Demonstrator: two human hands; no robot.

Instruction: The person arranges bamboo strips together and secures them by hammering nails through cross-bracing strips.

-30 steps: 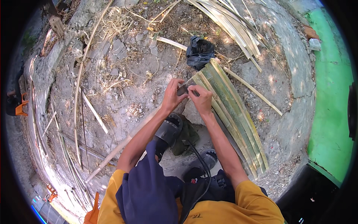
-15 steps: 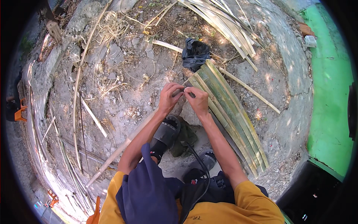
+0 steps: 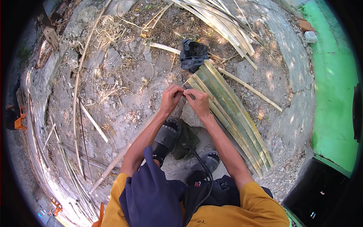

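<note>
My left hand [image 3: 172,100] and my right hand [image 3: 198,102] meet fingertip to fingertip in front of me. Both are closed in a pinch, on something thin and dark that is too small to make out. Just right of them lies a row of split bamboo slats [image 3: 230,113], green and tan, side by side. A crumpled black plastic bag [image 3: 192,56] sits at the far end of the slats. Below my hands a flat stone [image 3: 190,115] rests on the ground. One long pale strip [image 3: 115,162] passes behind my left forearm; its far end is near my left hand.
My feet in dark sandals [image 3: 167,133] stand on dirt below my hands. More pale bamboo strips [image 3: 223,26] lie at the far right, with long poles [image 3: 76,98] to the left. A green painted strip of floor [image 3: 332,94] runs along the right side.
The view has shifted slightly, so the ground and slats appear a little farther left. My hands stay together in nearly the same pinch.
</note>
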